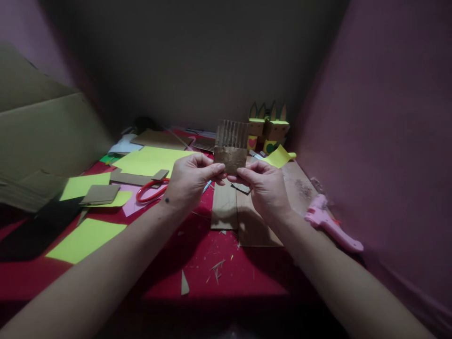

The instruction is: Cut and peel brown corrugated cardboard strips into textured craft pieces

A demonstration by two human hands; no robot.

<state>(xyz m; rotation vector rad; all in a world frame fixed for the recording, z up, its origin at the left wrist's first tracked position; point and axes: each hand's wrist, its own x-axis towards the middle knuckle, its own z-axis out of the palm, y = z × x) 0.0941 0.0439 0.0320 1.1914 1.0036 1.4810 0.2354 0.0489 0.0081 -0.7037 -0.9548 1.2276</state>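
Note:
A small cardboard piece is held up in front of me, its upper half showing bare corrugated ridges and its lower half smooth brown paper. My left hand pinches its lower left corner between thumb and fingers. The lower right corner is pinched by my right hand. Beneath the hands lie flat cardboard strips on the red cloth. Red-handled scissors rest just left of my left wrist, partly hidden by it.
A pink glue gun lies at the right. Yellow paper sheets and cardboard scraps spread over the left. Small decorated cardboard figures stand at the back right. Large cardboard leans at far left; paper trimmings litter the front.

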